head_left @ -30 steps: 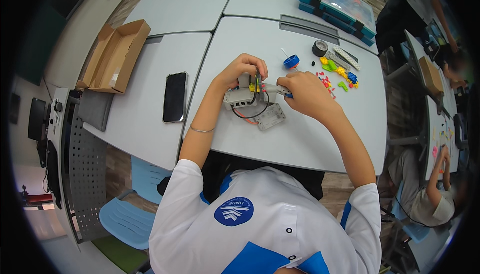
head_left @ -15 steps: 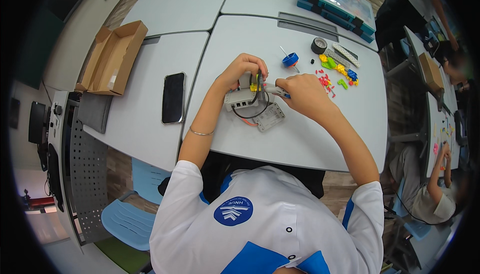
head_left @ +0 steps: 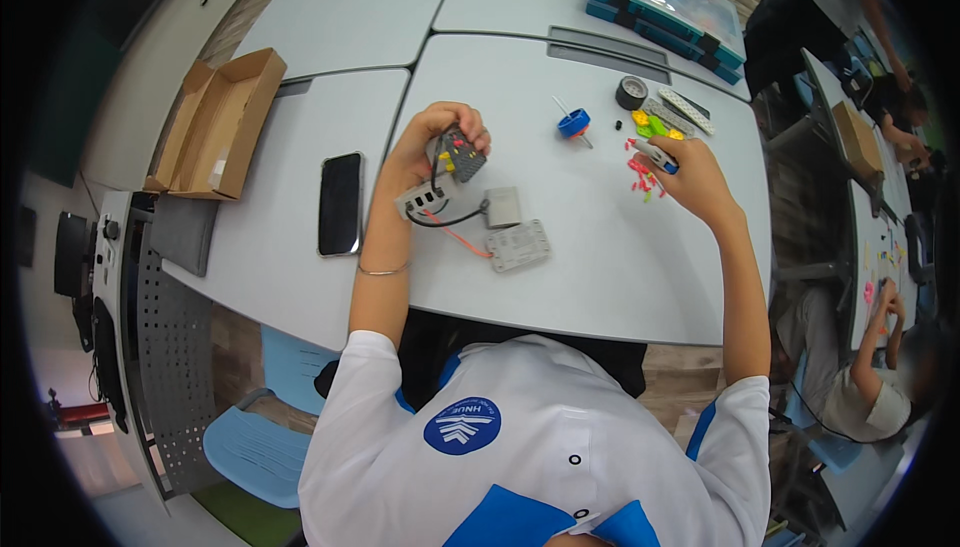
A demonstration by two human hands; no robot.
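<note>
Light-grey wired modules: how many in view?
3: a ported module by the left hand; on the table, a squarish module with the black cable and a wider module with the orange cable. The hand may hide others.

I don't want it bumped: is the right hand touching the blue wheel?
Apart: the head view shows white tabletop between the right hand and the blue wheel.

White shirt (head_left: 540, 402): round blue chest badge (head_left: 462, 425), printed in white; one short row of capitals, smaller lettering curving along the rim, chevron-like emblem beneath. Flat grey rectangular module (head_left: 519, 246), lying on white table (head_left: 620, 257): faint surface markings, too small to read.
</note>
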